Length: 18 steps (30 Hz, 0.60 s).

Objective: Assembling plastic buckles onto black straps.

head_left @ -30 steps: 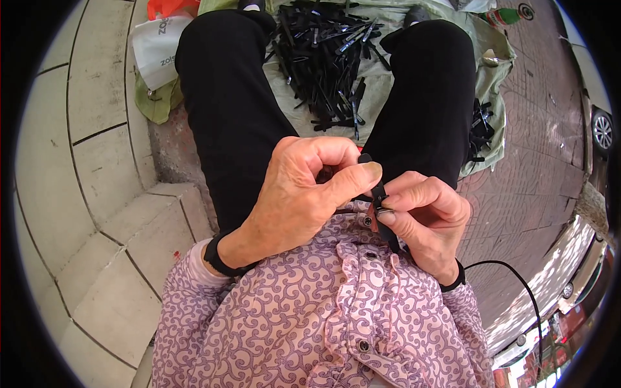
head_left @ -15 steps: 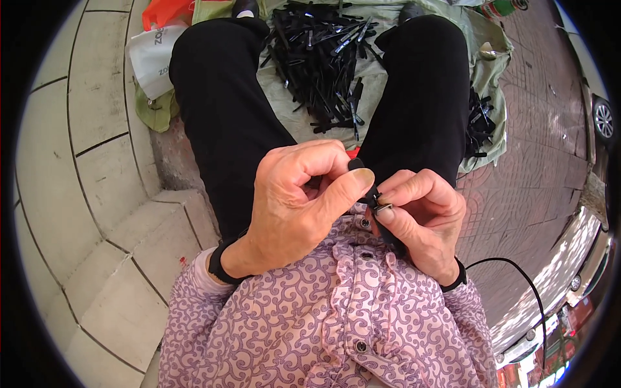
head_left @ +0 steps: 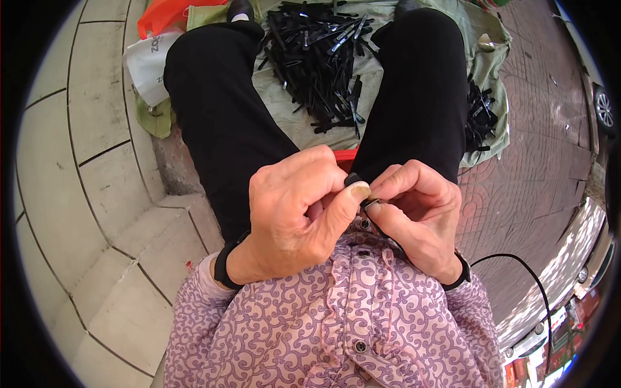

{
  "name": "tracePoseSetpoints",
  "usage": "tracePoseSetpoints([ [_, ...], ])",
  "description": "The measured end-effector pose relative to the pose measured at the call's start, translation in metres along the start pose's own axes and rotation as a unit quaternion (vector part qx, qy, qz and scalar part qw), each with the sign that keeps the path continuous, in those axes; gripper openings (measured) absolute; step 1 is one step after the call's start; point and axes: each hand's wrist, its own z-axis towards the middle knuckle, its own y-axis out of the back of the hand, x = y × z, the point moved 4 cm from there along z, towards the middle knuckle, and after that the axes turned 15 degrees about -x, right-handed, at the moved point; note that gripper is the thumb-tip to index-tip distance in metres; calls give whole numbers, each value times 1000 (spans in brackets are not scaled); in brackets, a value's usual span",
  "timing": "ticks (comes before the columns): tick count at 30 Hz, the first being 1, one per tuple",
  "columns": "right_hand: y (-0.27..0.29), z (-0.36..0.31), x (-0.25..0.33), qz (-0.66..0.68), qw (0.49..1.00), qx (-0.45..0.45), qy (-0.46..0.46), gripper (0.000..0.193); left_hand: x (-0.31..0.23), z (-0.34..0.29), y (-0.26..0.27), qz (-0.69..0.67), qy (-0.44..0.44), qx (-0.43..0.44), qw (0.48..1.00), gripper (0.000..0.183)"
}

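My two hands meet in front of my lap. Between the thumb and curled fingers of my left hand (head_left: 294, 210) is a dark strap piece (head_left: 352, 178), its rounded black end poking out past the thumb. The thumb and finger of my right hand (head_left: 420, 216) pinch the same piece around a small metal fitting (head_left: 371, 204), perhaps a buckle. Most of the strap is hidden by the fingers. Beyond my knees, a large heap of similar black strips (head_left: 317, 61), some with shiny parts, lies on a pale green sheet (head_left: 275, 97).
A smaller pile of black strips (head_left: 480, 119) lies outside my right leg. Something red (head_left: 345, 156) shows between my thighs. White (head_left: 149, 68) and orange-red bags (head_left: 155, 16) lie at far left, above tiled steps (head_left: 129, 278). A black cable (head_left: 527, 278) curves from my right wrist over the pavement.
Both hands have drawn closer together around the strap, and its black end sits slightly lower. More of the red thing beyond the hands is showing.
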Motion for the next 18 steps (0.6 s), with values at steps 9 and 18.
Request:
tracePoseSetpoints([
  [9,4,-1,-5,-27,997,-6,-73,11,-7,-9,-6,70,-181,6,981,11],
  [18,-3,1,4,39,998,6,-51,18,26,-7,-1,-188,287,9,939,31],
])
